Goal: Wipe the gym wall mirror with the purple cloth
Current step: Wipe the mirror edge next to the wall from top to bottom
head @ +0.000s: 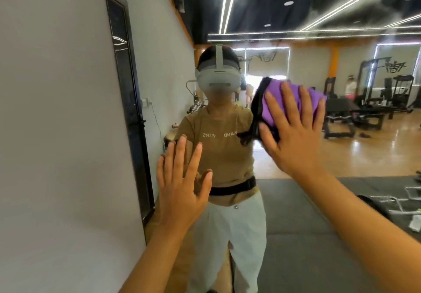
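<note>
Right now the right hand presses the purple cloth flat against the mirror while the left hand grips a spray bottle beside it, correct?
Not quite. The head view shows the left hand holding no spray bottle: it is open, fingers straight, raised flat at the mirror. The rest stands: the right hand presses the purple cloth flat against the mirror.

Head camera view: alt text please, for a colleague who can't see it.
The right hand presses the purple cloth flat against the gym wall mirror. The left hand rests open on the glass beside it.
</note>
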